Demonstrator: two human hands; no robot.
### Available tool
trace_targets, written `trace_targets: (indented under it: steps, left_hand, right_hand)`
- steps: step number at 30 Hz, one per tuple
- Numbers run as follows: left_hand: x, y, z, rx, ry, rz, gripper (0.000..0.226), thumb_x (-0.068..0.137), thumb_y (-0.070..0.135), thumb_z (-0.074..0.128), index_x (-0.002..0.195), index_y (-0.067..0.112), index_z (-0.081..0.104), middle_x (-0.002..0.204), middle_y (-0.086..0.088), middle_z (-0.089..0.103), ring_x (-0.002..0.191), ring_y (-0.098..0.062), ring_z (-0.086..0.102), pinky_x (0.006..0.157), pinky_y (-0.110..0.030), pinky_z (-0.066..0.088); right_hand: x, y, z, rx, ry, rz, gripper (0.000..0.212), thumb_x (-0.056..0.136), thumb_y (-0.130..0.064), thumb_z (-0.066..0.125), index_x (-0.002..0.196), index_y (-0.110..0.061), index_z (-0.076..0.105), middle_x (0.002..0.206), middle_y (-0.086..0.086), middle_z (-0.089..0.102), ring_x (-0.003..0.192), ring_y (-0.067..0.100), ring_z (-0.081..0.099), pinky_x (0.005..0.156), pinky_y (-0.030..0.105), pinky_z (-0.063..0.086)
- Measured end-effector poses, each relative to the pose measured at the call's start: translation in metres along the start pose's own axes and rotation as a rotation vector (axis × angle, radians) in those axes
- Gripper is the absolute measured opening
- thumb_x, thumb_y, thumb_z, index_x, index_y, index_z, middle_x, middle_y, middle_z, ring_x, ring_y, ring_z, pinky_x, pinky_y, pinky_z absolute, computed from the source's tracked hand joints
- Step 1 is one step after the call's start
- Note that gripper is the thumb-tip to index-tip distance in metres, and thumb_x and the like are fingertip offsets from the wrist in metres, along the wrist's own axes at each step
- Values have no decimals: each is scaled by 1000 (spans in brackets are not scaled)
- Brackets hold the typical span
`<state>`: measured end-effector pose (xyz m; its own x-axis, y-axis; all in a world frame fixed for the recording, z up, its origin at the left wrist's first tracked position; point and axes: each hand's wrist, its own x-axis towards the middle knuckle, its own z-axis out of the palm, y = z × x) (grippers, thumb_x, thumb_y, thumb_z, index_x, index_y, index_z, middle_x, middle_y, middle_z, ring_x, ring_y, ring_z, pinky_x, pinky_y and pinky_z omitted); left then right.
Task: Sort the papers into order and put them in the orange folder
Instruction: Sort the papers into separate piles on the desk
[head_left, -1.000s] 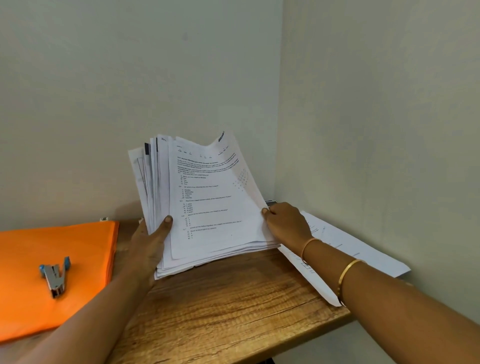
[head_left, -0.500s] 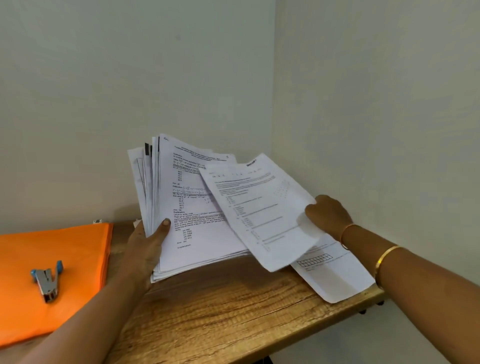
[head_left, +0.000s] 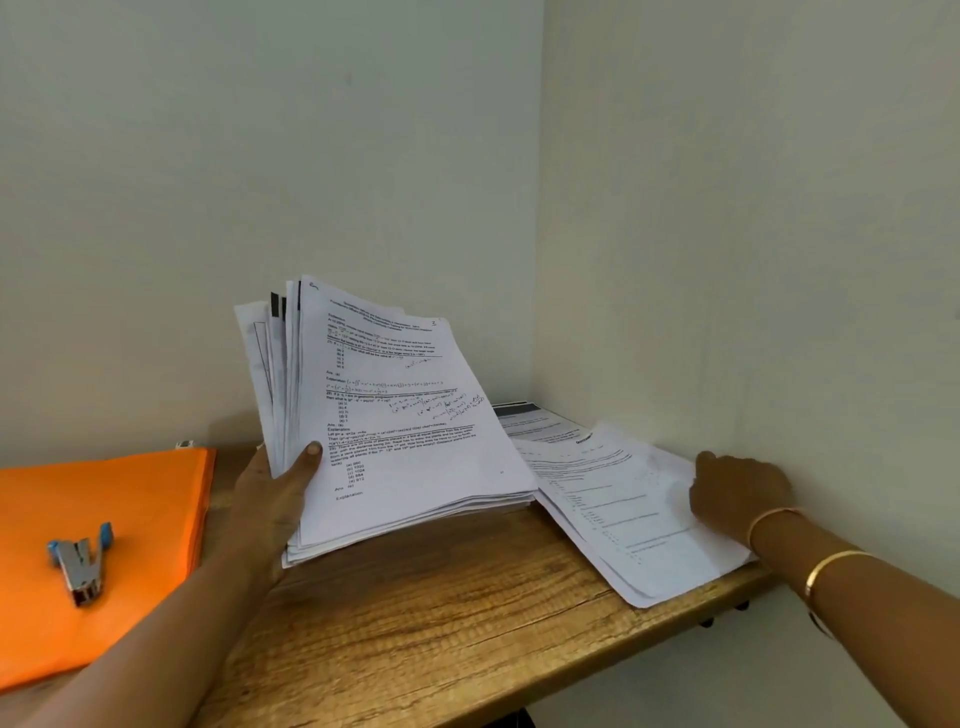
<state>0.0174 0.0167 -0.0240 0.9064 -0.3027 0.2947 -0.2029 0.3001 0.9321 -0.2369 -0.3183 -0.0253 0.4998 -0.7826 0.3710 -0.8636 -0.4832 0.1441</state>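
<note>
hands first: the left hand (head_left: 270, 499) grips a thick stack of printed papers (head_left: 405, 415) by its lower left edge, thumb across the front sheet and fingers hidden behind. the right hand (head_left: 737, 493) lies knuckles-up on a loose sheet (head_left: 623, 514) by the right wall. its fingertips are hidden, so whether it pinches that sheet or only presses it flat i cannot tell.

the stack stands tilted, its long axis running up and away from the person, with its lower corner at or just above the wooden surface (head_left: 441, 613). the loose sheet tops a small pile lying flat at the right end of the surface, just beside the stack.

the orange folder (head_left: 114, 519) lies closed at the far left, beyond the left hand and well apart from the right-hand pile. a small metal stapler (head_left: 80, 564) with blue ends sits on it.

sorting looks early, since most pages are in the left hand's grip. the next sheet's free edge faces right, so the right hand is nearer to peel it off. the folder sits on the left hand's side, and i judge the stapler must come off before it opens.
</note>
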Motion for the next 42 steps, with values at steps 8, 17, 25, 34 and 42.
trace_targets:
  steps: [8,17,25,34,42]
  left_hand:
    - [0,1,-2,5,-14,-15,41,92,25,58,129,11,49,111,-7,61,86,-18,61,70,-31,49]
    - [0,1,-1,6,-33,-12,44,90,27,60,129,10,49,113,-8,63,86,-17,62,70,-32,51]
    - [1,7,-6,-21,19,26,28,90,24,60,116,17,51,97,1,63,84,-15,61,71,-31,50]
    - [2,7,-6,-28,16,44,26,88,25,62,112,20,53,89,9,62,81,-9,61,63,-22,47]
    - [3,7,-8,35,29,79,23,91,25,58,113,20,51,88,9,59,78,-5,56,61,-19,43]
  right_hand:
    - [-7,-25,-4,-316,131,-43,34,91,-28,42,123,-18,48,117,1,56,106,22,54,86,36,42]
    - [-16,-138,-61,898,-137,-154,44,98,-51,28,100,-11,47,90,5,54,92,24,52,80,34,39]
    - [-26,-213,-71,1511,-224,26,43,96,-30,47,131,-6,38,123,10,56,105,26,55,87,32,43]
    - [-21,-220,-47,1561,-9,129,22,95,-23,49,104,-5,60,106,10,64,95,26,58,85,36,47]
    - [-20,-217,-41,1503,80,92,23,97,-23,46,87,-8,61,96,8,64,88,24,57,83,35,47]
